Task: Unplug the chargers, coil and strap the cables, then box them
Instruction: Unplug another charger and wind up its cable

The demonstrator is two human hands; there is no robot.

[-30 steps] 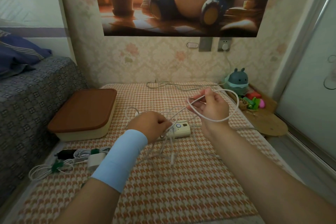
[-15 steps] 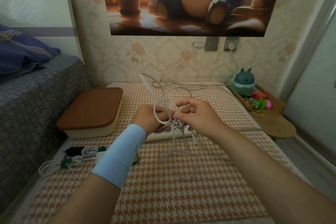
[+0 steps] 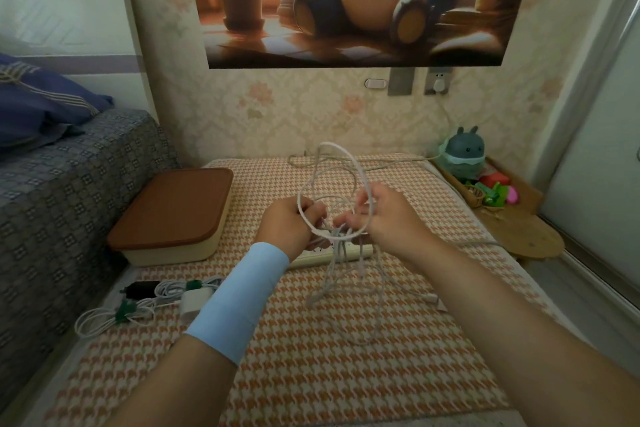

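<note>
We are partway through coiling a white cable [image 3: 341,180] at the centre of the frame, so the loops need to stay even. We judge the best way is to pin the gathered turns in one hand and let the other lay each new turn flat on top, keeping the slack from twisting. The loose tail hangs down toward the checked mat [image 3: 311,374], and we should draw it up smoothly so it does not catch on the power strip [image 3: 349,251] lying just below the hands.

Our left hand [image 3: 287,229] is closed, its fingers curled around the bundle of turns where they cross. Our right hand [image 3: 384,215] is also closed, with a loop running over the fingers [image 3: 346,220] and the cable pinched where it meets the left hand. The two hands are nearly touching, and one tall loop stands up above them.

At lower left of the frame, a coiled cable [image 3: 110,317] with green straps [image 3: 125,308] and a white charger [image 3: 194,300] lie on the mat. The box [image 3: 173,215] with its brown lid shut sits at middle left, apart from the hands. Another plug [image 3: 439,84] sits in the wall socket at upper right.
</note>
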